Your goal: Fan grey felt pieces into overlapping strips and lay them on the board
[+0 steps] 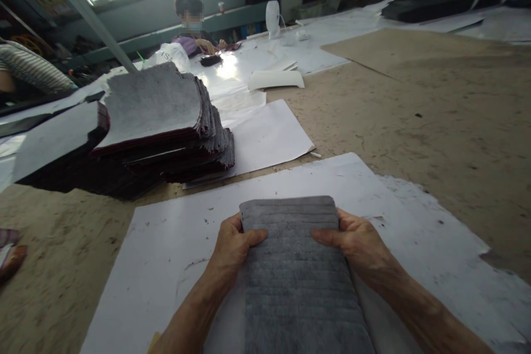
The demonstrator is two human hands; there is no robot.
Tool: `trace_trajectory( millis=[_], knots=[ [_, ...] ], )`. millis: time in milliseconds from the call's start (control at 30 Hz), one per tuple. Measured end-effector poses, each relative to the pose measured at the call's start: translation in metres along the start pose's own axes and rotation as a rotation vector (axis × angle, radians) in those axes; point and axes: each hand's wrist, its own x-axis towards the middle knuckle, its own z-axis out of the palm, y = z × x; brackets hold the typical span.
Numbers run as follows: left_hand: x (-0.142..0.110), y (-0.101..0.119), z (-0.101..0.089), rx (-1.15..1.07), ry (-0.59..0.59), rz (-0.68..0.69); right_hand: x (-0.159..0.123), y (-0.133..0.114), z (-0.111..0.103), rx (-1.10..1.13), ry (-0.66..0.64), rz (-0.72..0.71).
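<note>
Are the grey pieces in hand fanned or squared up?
Fanned: the grey pieces overlap in steps, with edge after edge showing as crosswise lines.

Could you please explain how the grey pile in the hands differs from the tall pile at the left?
The held pile is fanned into overlapping strips; the tall pile shows one broad top face. The left hand and right hand grip the held pile, while no hand touches the tall pile. The tall pile shows dark red layers along its side; the held pile looks mostly grey. Both have grey upper faces.
</note>
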Motion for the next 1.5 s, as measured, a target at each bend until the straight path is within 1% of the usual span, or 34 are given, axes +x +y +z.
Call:
trace_trajectory(
  millis=[67, 100, 233, 400, 467, 533, 567, 600, 633, 667, 700, 800, 867, 933, 1033, 1167, 1267, 1333, 1400, 1500],
  knots=[
    [0.001, -0.003, -0.001, -0.023, 0.029, -0.007, 0.002, -0.005, 0.000, -0.019, -0.032, 0.039],
    [0.001, -0.005, -0.002, -0.037, 0.024, -0.010, 0.004, -0.007, 0.000, -0.030, -0.015, 0.040],
    [0.002, -0.006, -0.002, -0.041, 0.015, 0.002, 0.010, -0.005, 0.002, -0.097, 0.171, -0.025],
    [0.004, -0.006, 0.001, 0.010, 0.019, 0.083, 0.012, 0.001, 0.007, -0.289, 0.314, -0.113],
    [0.006, -0.008, 0.000, 0.111, 0.065, 0.138, 0.014, 0.001, 0.006, -0.382, 0.424, -0.186],
    [0.006, -0.011, -0.003, 0.274, 0.204, 0.230, 0.016, 0.001, 0.004, -0.551, 0.523, -0.345],
    [0.006, -0.013, -0.005, 0.375, 0.291, 0.287, 0.018, 0.000, 0.002, -0.663, 0.536, -0.450],
    [0.006, -0.015, -0.008, 0.476, 0.366, 0.345, 0.021, -0.001, 0.000, -0.784, 0.515, -0.553],
    [0.006, -0.017, -0.010, 0.578, 0.417, 0.396, 0.023, -0.003, -0.003, -0.901, 0.468, -0.635],
    [0.005, -0.018, -0.012, 0.685, 0.442, 0.436, 0.026, -0.006, -0.004, -1.002, 0.400, -0.681],
    [0.005, -0.018, -0.014, 0.782, 0.443, 0.463, 0.030, -0.009, -0.006, -1.083, 0.324, -0.685],
    [0.005, -0.014, -0.017, 1.011, 0.356, 0.481, 0.038, -0.021, -0.007, -1.311, 0.136, -0.595],
    [0.008, -0.008, -0.017, 1.140, 0.258, 0.457, 0.042, -0.028, -0.005, -1.397, 0.072, -0.547],
    [0.012, 0.000, -0.016, 1.207, 0.171, 0.418, 0.045, -0.032, -0.002, -1.419, 0.050, -0.516],
    [0.021, 0.011, -0.015, 1.233, 0.122, 0.370, 0.047, -0.034, 0.003, -1.426, 0.056, -0.468],
    [0.027, 0.018, -0.014, 1.264, 0.139, 0.305, 0.041, -0.030, 0.007, -1.383, 0.132, -0.418],
    [0.021, 0.017, -0.015, 1.268, 0.147, 0.264, 0.028, -0.024, 0.004, -1.327, 0.232, -0.334],
    [0.013, 0.012, -0.017, 1.257, 0.145, 0.248, 0.014, -0.018, 0.000, -1.268, 0.277, -0.256],
    [0.003, 0.005, -0.018, 1.213, 0.167, 0.252, -0.001, -0.010, -0.005, -1.205, 0.288, -0.173],
    [-0.008, -0.009, -0.018, 1.122, 0.260, 0.288, -0.023, 0.002, -0.006, -1.144, 0.290, -0.053]
  ],
)
